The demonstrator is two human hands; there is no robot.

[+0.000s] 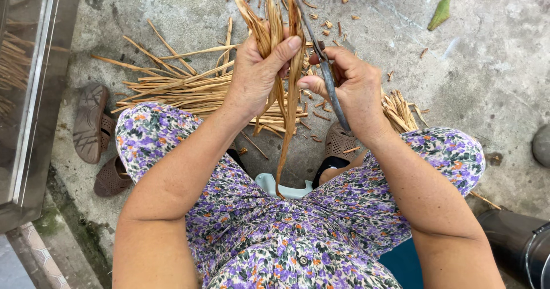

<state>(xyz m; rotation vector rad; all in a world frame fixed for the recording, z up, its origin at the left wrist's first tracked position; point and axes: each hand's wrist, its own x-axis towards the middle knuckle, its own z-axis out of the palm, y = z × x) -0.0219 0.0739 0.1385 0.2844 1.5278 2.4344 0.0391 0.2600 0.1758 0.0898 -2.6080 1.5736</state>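
Observation:
My left hand (pixel 258 71) grips a small bundle of dry tan strips (pixel 285 103), thumb pressed across them; their tops fan upward and one long strip hangs down to my lap. My right hand (pixel 355 85) holds a pair of metal scissors (pixel 327 77), blades pointing up toward the bundle's top. Both hands are close together above my knees, which are in purple flowered cloth.
A heap of long dry strips (pixel 172 85) lies on the concrete floor to the left, a shorter cut pile (pixel 401 111) to the right. Brown sandals (pixel 91 123) sit at the left, a metal-framed panel (pixel 34 94) beyond them. A dark cylinder (pixel 515 240) is at the lower right, a green leaf (pixel 440 13) at the top right.

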